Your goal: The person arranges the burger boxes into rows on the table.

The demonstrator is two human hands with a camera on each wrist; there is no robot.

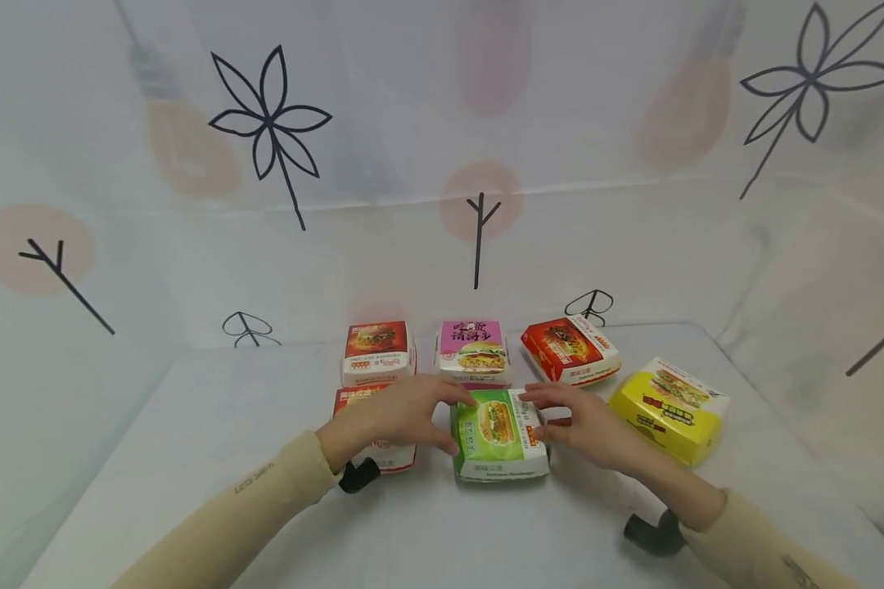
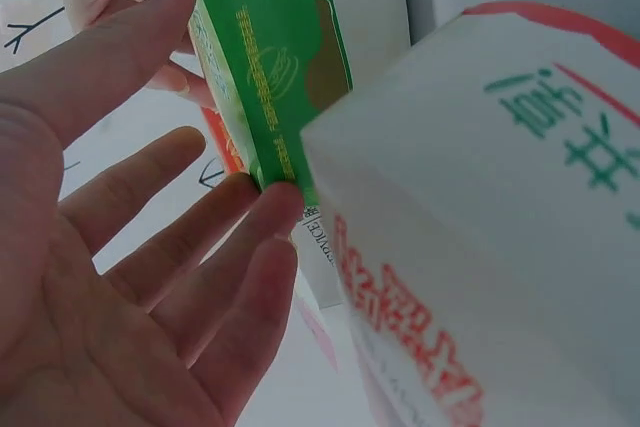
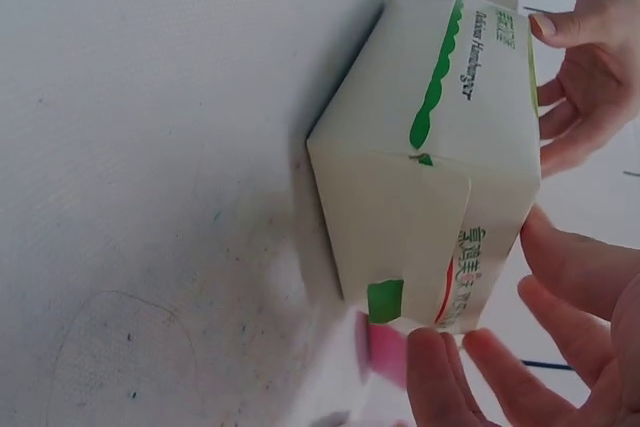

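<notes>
A green and white burger box (image 1: 497, 429) with a burger picture on its lid rests on the white table between both hands. My left hand (image 1: 405, 415) is at its left side, fingers spread; in the left wrist view the thumb and fingertips are close to the box's green wall (image 2: 270, 67). At the right side, my right hand (image 1: 585, 421) has its thumb and fingers against or very near the lid's edge; the right wrist view shows the fingertips at the corner of the white side (image 3: 400, 217). A red and white burger box (image 1: 394, 454) lies partly hidden beneath the left forearm.
Behind stand a red box (image 1: 376, 352), a purple box (image 1: 474, 352) and a turned red box (image 1: 570, 350). A yellow box (image 1: 666, 409) sits right of the right hand. Patterned white cloth (image 1: 383, 262) hangs behind the table (image 1: 486, 540). Each wrist carries a black mount.
</notes>
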